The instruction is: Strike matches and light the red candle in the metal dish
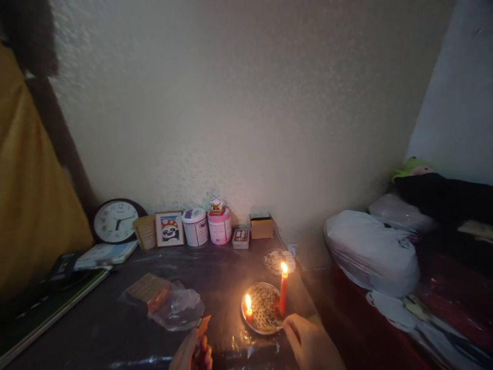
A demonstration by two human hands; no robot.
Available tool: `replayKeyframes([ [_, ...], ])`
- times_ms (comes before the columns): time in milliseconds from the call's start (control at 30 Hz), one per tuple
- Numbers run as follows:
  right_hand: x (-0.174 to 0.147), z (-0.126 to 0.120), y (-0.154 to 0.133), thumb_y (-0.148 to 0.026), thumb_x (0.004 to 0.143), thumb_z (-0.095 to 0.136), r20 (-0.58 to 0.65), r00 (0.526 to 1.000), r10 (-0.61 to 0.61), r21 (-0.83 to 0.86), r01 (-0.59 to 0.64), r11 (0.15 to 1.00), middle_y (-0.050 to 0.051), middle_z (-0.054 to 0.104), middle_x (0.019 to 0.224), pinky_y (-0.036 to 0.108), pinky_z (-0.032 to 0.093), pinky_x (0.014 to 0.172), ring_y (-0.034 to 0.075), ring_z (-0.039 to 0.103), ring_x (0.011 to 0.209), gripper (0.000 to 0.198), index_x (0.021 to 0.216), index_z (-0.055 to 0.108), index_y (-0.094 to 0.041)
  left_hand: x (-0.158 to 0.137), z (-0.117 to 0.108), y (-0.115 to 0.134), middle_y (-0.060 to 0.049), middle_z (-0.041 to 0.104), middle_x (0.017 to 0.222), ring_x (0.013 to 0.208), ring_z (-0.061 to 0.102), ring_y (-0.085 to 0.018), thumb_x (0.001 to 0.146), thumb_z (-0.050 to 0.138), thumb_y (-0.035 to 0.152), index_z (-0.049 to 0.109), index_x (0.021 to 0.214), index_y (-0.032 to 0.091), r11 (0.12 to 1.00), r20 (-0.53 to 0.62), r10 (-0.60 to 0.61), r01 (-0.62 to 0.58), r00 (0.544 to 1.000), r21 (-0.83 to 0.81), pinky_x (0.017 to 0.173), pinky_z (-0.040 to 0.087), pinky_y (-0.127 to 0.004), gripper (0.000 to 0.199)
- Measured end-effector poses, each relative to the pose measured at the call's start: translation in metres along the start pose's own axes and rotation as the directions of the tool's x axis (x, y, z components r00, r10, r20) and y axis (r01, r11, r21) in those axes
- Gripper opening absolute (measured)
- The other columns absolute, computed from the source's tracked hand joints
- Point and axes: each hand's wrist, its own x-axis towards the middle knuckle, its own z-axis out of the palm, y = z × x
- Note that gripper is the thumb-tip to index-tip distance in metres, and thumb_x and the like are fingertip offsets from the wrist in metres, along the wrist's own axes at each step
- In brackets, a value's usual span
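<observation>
Fingertips [289,325] of my right hand [310,341] curl at the rim of the patterned dish [263,308], touching the base of the tall red candle [283,294] burning there; a grip I cannot tell. Left hand [192,354] pinches a small orange matchbox [204,325], well left of the dish.

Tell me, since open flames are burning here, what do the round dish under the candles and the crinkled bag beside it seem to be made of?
The dish looks like metal: its rim glints in the candlelight around a patterned inner face, though glazed ceramic cannot be ruled out. The bag looks like thin clear plastic: crinkled, shiny and see-through. The tall candle and short candle look like red wax, smooth.
</observation>
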Motion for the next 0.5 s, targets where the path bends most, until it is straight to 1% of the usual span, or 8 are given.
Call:
replayKeyframes([
  [67, 0.003, 0.004, 0.004, -0.038, 0.076, 0.060, 0.033, 0.998, 0.051, 0.037, -0.052, 0.998, -0.004, 0.048, 0.045, 0.021, 0.029, 0.044, 0.010, 0.042, 0.043, 0.031, 0.052, 0.052, -0.021, 0.001, -0.001, -0.001, 0.002, 0.050, 0.037, 0.032, 0.045, -0.010, 0.033, 0.086, 0.055, 0.056, 0.041, 0.016, 1.000, -0.001, -0.022, 0.022, 1.000, 0.020, 0.034, 0.034, -0.024, 0.050],
  [167, 0.005, 0.005, 0.007, -0.047, 0.082, 0.048, 0.098, 0.989, 0.107, 0.127, -0.119, 0.985, -0.005, 0.043, 0.043, 0.022, 0.029, 0.040, 0.010, 0.038, 0.039, 0.040, 0.052, 0.047, -0.022, -0.001, -0.001, -0.002, 0.003, 0.052, 0.041, 0.035, 0.047, -0.010, 0.035, 0.086, 0.055, 0.062, 0.048, 0.016, 1.000, -0.006, 0.007, -0.007, 1.000, 0.011, 0.036, 0.035, -0.024, 0.048],
  [233, 0.004, 0.005, 0.006, -0.048, 0.079, 0.053, 0.044, 0.996, 0.074, 0.080, -0.077, 0.994, -0.003, 0.048, 0.046, 0.022, 0.032, 0.042, 0.012, 0.043, 0.043, 0.036, 0.053, 0.052, -0.022, -0.003, 0.000, -0.002, 0.004, 0.054, 0.044, 0.037, 0.047, -0.009, 0.042, 0.086, 0.051, 0.066, 0.056, 0.016, 0.997, -0.003, 0.071, -0.071, 0.997, -0.010, 0.036, 0.036, -0.023, 0.043],
  [300, 0.002, 0.008, 0.004, -0.043, 0.075, 0.059, -0.041, 0.999, 0.027, -0.006, -0.027, 1.000, -0.002, 0.053, 0.050, 0.023, 0.034, 0.048, 0.014, 0.048, 0.049, 0.029, 0.055, 0.057, -0.022, -0.005, 0.001, -0.003, 0.004, 0.054, 0.045, 0.037, 0.047, -0.009, 0.044, 0.086, 0.049, 0.065, 0.055, 0.016, 0.994, 0.002, 0.108, -0.108, 0.994, -0.016, 0.036, 0.036, -0.023, 0.041],
  [333, 0.001, 0.010, 0.003, -0.041, 0.075, 0.060, -0.059, 0.998, 0.020, -0.030, -0.022, 0.999, -0.002, 0.053, 0.050, 0.023, 0.035, 0.049, 0.014, 0.049, 0.050, 0.027, 0.056, 0.058, -0.021, -0.005, 0.002, -0.003, 0.004, 0.053, 0.044, 0.036, 0.046, -0.010, 0.043, 0.086, 0.050, 0.064, 0.052, 0.016, 0.995, 0.011, 0.102, -0.102, 0.995, -0.008, 0.036, 0.036, -0.023, 0.042],
  [367, 0.001, 0.012, 0.001, -0.042, 0.076, 0.059, -0.059, 0.998, 0.029, -0.026, -0.030, 0.999, -0.002, 0.052, 0.050, 0.023, 0.034, 0.049, 0.013, 0.047, 0.049, 0.028, 0.057, 0.058, -0.021, -0.004, 0.002, -0.002, 0.003, 0.053, 0.042, 0.036, 0.046, -0.010, 0.042, 0.086, 0.051, 0.062, 0.049, 0.015, 0.996, 0.021, 0.086, -0.086, 0.996, 0.003, 0.036, 0.036, -0.023, 0.043],
  [433, 0.002, 0.014, -0.002, -0.044, 0.078, 0.056, -0.038, 0.997, 0.071, 0.047, -0.069, 0.997, -0.004, 0.048, 0.048, 0.022, 0.031, 0.047, 0.011, 0.043, 0.046, 0.033, 0.056, 0.054, -0.019, -0.003, 0.001, -0.002, 0.003, 0.052, 0.041, 0.036, 0.046, -0.010, 0.043, 0.085, 0.053, 0.061, 0.046, 0.015, 0.998, 0.042, 0.057, -0.058, 0.997, 0.022, 0.036, 0.036, -0.023, 0.045],
  [500, 0.004, 0.013, -0.003, -0.047, 0.076, 0.057, -0.044, 0.994, 0.102, 0.122, -0.096, 0.988, -0.005, 0.047, 0.050, 0.022, 0.029, 0.046, 0.010, 0.040, 0.045, 0.035, 0.057, 0.053, -0.018, -0.003, 0.000, -0.002, 0.003, 0.052, 0.042, 0.036, 0.045, -0.009, 0.043, 0.084, 0.054, 0.061, 0.047, 0.015, 0.998, 0.050, 0.063, -0.064, 0.997, 0.026, 0.037, 0.036, -0.023, 0.045],
])
